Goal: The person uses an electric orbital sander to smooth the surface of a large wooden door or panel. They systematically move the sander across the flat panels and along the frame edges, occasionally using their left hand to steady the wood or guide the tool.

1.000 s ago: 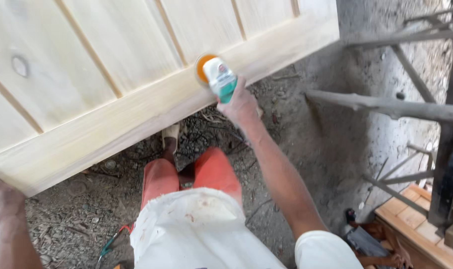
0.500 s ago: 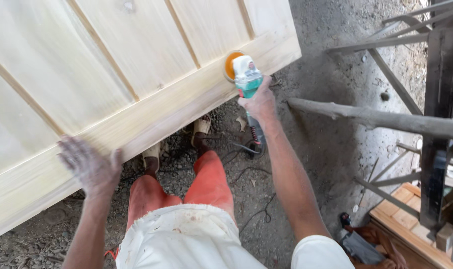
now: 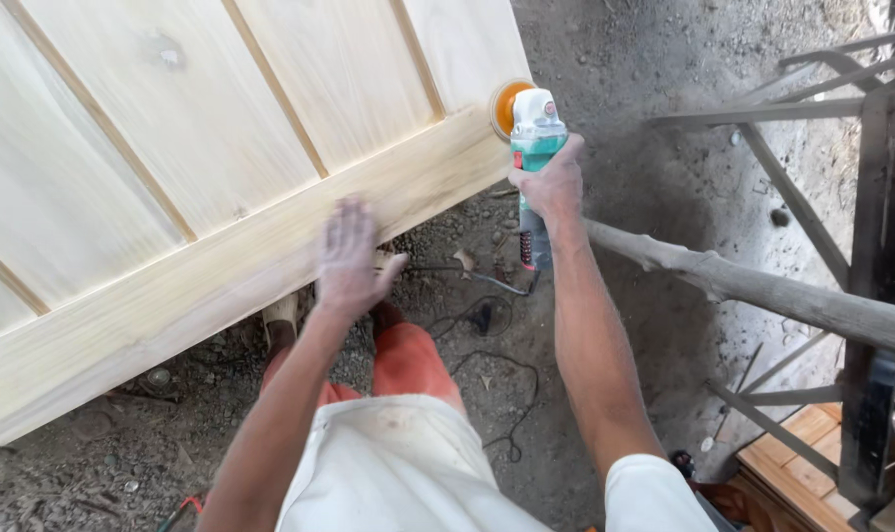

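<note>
Pale wood panel (image 3: 221,148) lies left of our right grip (image 3: 551,182), closed around the grinder (image 3: 534,138). Our left grip (image 3: 351,258) rests open, flat on its lower rail, nearer us.

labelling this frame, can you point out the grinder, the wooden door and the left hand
grinder (image 3: 538,133): head view, on its white and green body, just above the gripping right hand (image 3: 551,182).
wooden door (image 3: 221,128): head view, on a pale upright board of its face.
left hand (image 3: 351,258): head view, on the back of the hand, lying flat on the door's lower rail.
</note>
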